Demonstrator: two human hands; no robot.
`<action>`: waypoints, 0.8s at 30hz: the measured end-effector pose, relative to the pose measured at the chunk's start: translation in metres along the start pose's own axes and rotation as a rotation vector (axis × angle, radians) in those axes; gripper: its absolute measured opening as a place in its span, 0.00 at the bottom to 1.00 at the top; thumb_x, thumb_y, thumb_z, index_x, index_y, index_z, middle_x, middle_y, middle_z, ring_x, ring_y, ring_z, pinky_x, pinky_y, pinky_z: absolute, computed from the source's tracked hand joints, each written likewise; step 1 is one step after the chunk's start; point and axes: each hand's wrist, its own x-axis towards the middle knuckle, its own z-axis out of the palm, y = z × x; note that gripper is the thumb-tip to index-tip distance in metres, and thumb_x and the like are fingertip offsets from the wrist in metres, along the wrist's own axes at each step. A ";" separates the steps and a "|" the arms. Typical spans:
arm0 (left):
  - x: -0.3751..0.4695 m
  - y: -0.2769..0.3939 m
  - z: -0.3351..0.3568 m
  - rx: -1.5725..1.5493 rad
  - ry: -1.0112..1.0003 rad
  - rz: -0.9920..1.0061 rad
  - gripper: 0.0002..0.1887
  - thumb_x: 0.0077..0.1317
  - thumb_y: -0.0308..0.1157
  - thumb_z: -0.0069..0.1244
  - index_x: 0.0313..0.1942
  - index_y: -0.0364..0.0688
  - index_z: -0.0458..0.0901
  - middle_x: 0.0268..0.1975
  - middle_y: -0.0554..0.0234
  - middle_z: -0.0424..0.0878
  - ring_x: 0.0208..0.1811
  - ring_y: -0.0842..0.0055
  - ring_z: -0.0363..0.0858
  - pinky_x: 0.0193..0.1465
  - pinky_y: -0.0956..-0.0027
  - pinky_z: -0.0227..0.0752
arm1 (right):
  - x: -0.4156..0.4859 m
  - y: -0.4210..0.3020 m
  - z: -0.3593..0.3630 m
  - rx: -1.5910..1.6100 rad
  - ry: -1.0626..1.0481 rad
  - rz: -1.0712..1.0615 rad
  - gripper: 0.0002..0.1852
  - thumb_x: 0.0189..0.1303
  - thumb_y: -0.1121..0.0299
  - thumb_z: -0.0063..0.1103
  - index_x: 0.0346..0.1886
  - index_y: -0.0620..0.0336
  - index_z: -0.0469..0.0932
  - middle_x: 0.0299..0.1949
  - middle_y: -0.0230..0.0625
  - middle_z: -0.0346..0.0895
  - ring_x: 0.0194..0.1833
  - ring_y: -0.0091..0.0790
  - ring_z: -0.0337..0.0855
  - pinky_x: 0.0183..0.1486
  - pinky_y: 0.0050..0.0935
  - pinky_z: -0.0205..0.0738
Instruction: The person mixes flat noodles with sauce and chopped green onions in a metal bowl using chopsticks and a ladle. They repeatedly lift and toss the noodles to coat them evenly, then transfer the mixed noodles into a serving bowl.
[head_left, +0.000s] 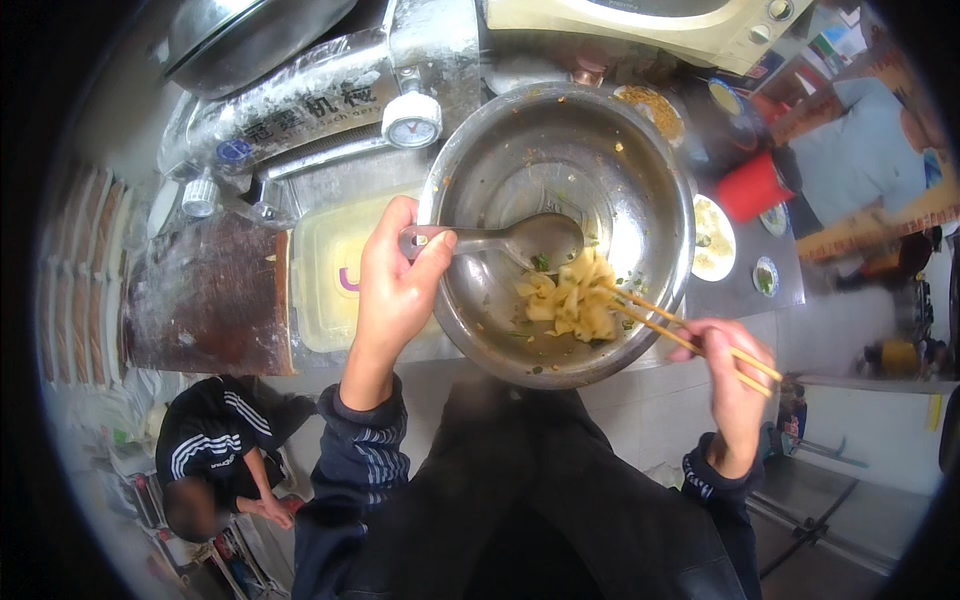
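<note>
A wide stainless steel bowl (510, 165) stands before me, its wall dotted with food bits. Low in it lies a clump of wide pale noodles or dumpling skins (574, 304) among chopped greens. My left hand (405, 270) grips the handle of a metal serving spoon (544, 232) over the bowl's left rim; the spoon's head is beside the clump. In my right hand (724, 375) is a pair of wooden chopsticks (660, 322), their tips in the clump. The lower tips are partly hidden by the food.
A dough-rolling machine (315, 105) and a pale plastic tub (322, 315) stand left of the bowl, beside a brown wooden board (210, 300). On the right are plates of food (716, 244) and a red container (750, 187). A microwave (645, 19) stands behind. One person (217, 442) crouches at lower left.
</note>
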 end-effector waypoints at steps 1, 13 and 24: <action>0.000 -0.001 0.001 -0.009 0.006 0.007 0.04 0.62 0.22 0.48 0.35 0.37 0.70 0.27 0.73 0.72 0.28 0.91 0.66 0.30 0.83 0.60 | -0.003 -0.007 -0.003 0.035 0.077 -0.001 0.11 0.65 0.74 0.47 0.35 0.70 0.79 0.27 0.40 0.81 0.28 0.29 0.82 0.34 0.24 0.76; -0.002 0.002 0.003 -0.007 0.011 0.006 0.06 0.61 0.21 0.47 0.36 0.36 0.68 0.27 0.72 0.73 0.29 0.91 0.66 0.28 0.84 0.60 | -0.007 -0.002 0.022 0.085 -0.247 -0.030 0.09 0.64 0.73 0.50 0.39 0.68 0.79 0.31 0.42 0.81 0.32 0.31 0.83 0.34 0.24 0.74; -0.006 0.003 0.000 0.072 0.021 0.032 0.07 0.60 0.21 0.48 0.35 0.36 0.66 0.26 0.71 0.71 0.28 0.90 0.66 0.28 0.83 0.59 | 0.002 0.020 -0.009 0.033 0.013 0.138 0.13 0.67 0.67 0.48 0.40 0.68 0.78 0.30 0.40 0.81 0.32 0.28 0.81 0.38 0.27 0.76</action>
